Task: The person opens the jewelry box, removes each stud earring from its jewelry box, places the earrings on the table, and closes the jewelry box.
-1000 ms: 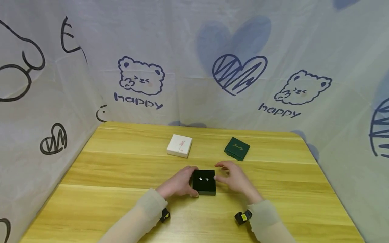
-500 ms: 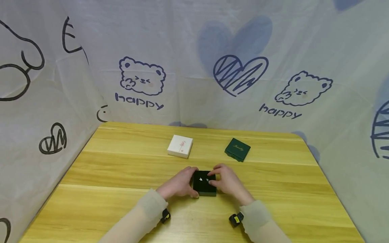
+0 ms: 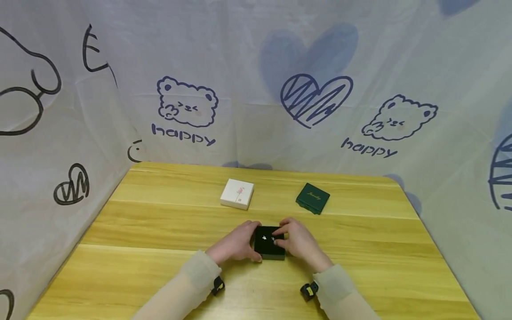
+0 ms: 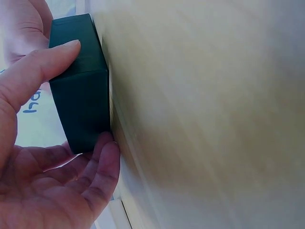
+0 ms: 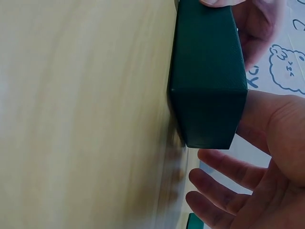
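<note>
A small dark green jewelry box base [image 3: 270, 256] with a black insert sits on the table in the head view. Two silvery star-shaped earrings lie in the insert, a left earring [image 3: 264, 238] and a right earring [image 3: 273, 239]. My left hand [image 3: 239, 242] grips the box from the left, its thumb on the near side [image 4: 64, 52] and its fingers at the far side. Over the box's right part, my right hand [image 3: 298, 240] has thumb and index fingertips slightly apart around the right earring. Its other fingers spread loosely in the right wrist view.
Behind the box, a white box [image 3: 237, 194] with a pink flower print stands on the wooden table [image 3: 160, 222]. A dark green lid [image 3: 313, 198] with gold lettering lies at the back right. Patterned white cloth [image 3: 248, 89] hangs behind and at both sides.
My right hand has moved left from the box's right edge, bringing its thumb and index finger to the right earring. My left hand keeps its grip on the box.
</note>
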Available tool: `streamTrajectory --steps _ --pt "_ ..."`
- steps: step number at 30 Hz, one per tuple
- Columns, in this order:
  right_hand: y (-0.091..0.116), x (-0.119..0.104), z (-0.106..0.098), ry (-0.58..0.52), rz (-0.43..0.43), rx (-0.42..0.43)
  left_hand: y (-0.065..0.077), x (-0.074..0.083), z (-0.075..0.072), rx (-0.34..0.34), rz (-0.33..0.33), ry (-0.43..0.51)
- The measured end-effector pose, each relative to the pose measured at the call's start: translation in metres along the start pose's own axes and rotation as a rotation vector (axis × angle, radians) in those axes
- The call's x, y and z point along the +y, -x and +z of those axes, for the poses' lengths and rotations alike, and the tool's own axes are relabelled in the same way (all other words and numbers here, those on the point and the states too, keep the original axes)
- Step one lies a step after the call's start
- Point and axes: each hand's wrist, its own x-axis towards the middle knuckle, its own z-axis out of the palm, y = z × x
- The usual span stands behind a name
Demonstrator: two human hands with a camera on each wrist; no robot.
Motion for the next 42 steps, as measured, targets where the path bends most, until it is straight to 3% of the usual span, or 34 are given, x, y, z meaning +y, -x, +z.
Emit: streamTrajectory --steps 25,42 --pt "0.0052 -0.0039 0.0033 0.025 -0.018 0.013 0.0010 -0.0048 0.0062 0.010 -0.005 -0.008" --pt "0.0019 -0.0035 -0.0001 -0.155 -0.025 0.016 -0.0020 -0.0014 0.0032 0.008 -0.003 -0.014"
